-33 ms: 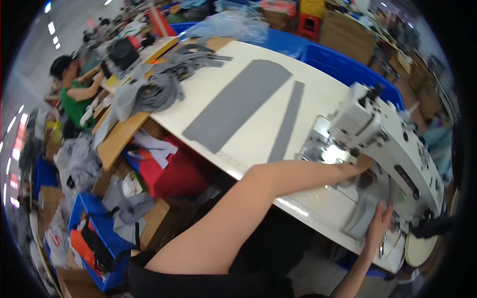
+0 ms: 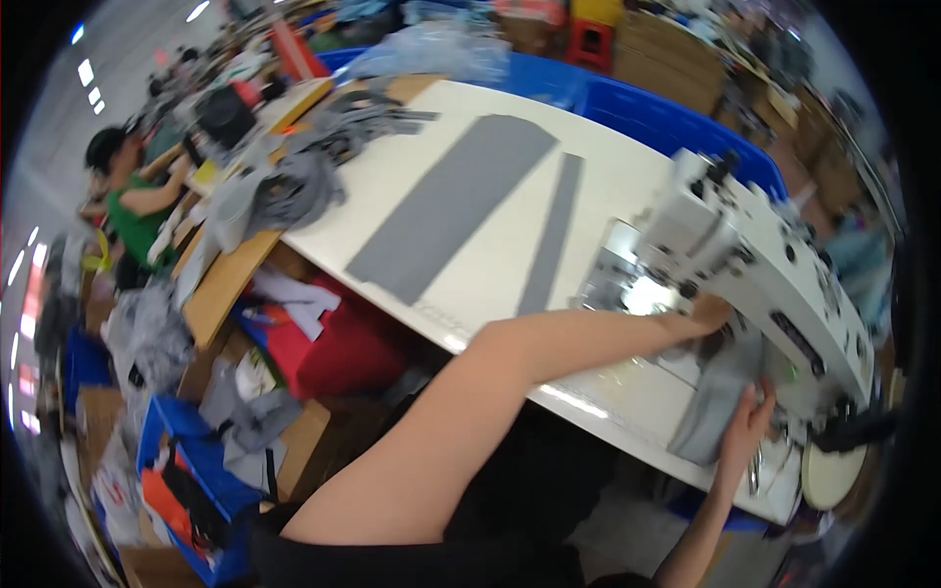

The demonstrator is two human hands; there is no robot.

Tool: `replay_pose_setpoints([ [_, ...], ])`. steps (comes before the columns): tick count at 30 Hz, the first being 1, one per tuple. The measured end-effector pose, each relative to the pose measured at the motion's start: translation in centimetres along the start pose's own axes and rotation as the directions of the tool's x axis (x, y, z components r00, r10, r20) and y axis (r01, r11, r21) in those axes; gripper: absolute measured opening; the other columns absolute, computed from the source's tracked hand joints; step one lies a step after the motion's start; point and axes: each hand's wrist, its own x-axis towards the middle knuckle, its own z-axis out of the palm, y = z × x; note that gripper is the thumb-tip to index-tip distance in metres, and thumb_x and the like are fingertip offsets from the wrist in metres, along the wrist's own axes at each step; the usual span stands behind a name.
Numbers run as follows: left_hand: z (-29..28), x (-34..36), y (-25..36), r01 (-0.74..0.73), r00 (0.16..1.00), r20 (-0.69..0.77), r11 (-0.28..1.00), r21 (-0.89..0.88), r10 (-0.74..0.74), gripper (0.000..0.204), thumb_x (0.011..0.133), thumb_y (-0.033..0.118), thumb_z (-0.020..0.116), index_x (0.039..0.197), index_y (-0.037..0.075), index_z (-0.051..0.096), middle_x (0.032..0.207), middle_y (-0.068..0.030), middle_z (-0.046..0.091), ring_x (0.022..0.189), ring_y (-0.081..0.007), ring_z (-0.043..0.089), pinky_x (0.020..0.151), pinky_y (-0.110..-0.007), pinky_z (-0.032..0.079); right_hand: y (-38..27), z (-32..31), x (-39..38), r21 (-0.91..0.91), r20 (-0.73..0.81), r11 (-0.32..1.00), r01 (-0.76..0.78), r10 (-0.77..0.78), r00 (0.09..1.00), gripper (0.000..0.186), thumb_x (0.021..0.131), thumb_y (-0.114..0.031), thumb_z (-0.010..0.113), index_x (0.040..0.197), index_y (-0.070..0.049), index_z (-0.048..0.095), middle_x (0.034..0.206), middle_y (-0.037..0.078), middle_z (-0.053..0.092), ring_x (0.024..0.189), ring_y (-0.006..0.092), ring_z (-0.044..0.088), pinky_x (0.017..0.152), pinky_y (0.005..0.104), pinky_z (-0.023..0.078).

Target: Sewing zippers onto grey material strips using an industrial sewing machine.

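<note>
A piece of grey fabric (image 2: 708, 423) lies under the arm of a white sewing machine (image 2: 799, 294) and runs toward the table's near edge. My left arm reaches across the table, and my left hand (image 2: 714, 316) is at the fabric beside the machine's needle area; its fingers are mostly hidden. Nearer to me, my right hand (image 2: 747, 419) is closed on the right edge of that fabric, fingers pointing up toward the machine. A wide grey fabric panel (image 2: 456, 206) and a narrow grey strip (image 2: 554, 235) lie flat to the left.
Grey cut pieces (image 2: 299, 191) are heaped at the white table's (image 2: 392, 225) far left. Blue bins (image 2: 676, 127) stand behind it. Below on the left are a red bag (image 2: 338, 343) and a blue crate (image 2: 176, 416). A person in green (image 2: 137, 206) works farther off.
The whole view has shifted a little, so the table and machine sit slightly farther left. Both hands stay at the fabric, which looks flatter near my right hand.
</note>
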Motion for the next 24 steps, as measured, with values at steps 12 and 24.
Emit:
replay_pose_setpoints([
  [12,-8.5,-4.1,6.4,-0.322,0.935,-0.277,0.859,-0.397,0.222,0.027,0.101,0.020,0.058,0.117,0.001,0.068,0.110,-0.0244,0.071,0.107,-0.0423,0.066,0.095,-0.048,0.051,-5.6,-3.5,-5.0,-0.469,-0.038,0.813,0.345,-0.409,0.912,0.026,0.087,-0.014,0.072,0.110,-0.001,0.069,0.103,0.012,0.065,0.097,0.0336,0.063,0.084,0.0440,0.052],
  [24,-16.4,-13.6,6.9,-0.482,0.870,-0.154,0.738,-0.473,0.469,0.030,0.099,0.022,0.069,0.120,0.001,0.069,0.118,-0.0139,0.067,0.112,-0.0275,0.063,0.099,-0.038,0.047,-5.3,-4.9,-1.9,0.001,0.009,0.999,0.052,-0.052,0.999,0.013,0.080,-0.010,0.072,0.078,-0.003,0.061,0.072,0.011,0.060,0.068,0.0322,0.063,0.062,0.0409,0.052],
])
